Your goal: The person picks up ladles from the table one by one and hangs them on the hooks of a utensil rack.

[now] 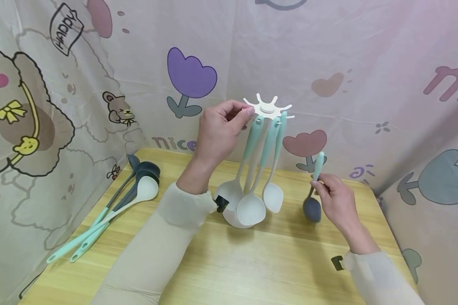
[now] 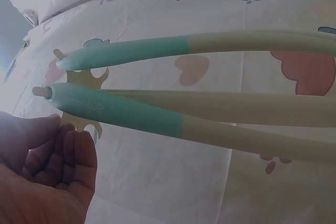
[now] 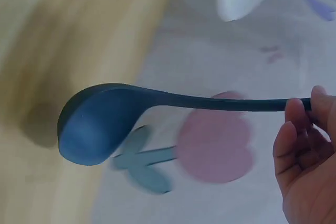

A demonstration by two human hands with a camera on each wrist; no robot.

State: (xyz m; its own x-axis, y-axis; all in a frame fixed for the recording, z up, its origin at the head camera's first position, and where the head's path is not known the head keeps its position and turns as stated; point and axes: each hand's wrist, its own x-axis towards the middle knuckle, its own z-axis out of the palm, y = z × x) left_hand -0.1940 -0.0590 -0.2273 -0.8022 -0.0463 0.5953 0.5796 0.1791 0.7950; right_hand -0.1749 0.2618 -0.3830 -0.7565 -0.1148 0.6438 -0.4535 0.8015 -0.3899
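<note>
My left hand [image 1: 223, 125] pinches one arm of the star-shaped hook top [image 1: 267, 109] of a white utensil stand. Three white utensils with mint handles hang from it, among them a ladle [image 1: 251, 210] in front and a smaller white-headed utensil [image 1: 273, 198] to the right. The stand's round base [image 1: 238, 222] is partly hidden behind them. To the right, my right hand [image 1: 336, 199] pinches a dark blue ladle [image 3: 97, 124] by its shaft, mint handle upward, bowl hanging low. In the left wrist view, two mint handles [image 2: 126, 53] hang close beside my left fingers.
At the table's left lies a crossed pile: a white ladle [image 1: 147, 188] on top of several dark utensils [image 1: 148, 167], their mint handles toward the front. Patterned cloth walls [image 1: 229, 51] border the wooden table [image 1: 244, 271] at the back and both sides.
</note>
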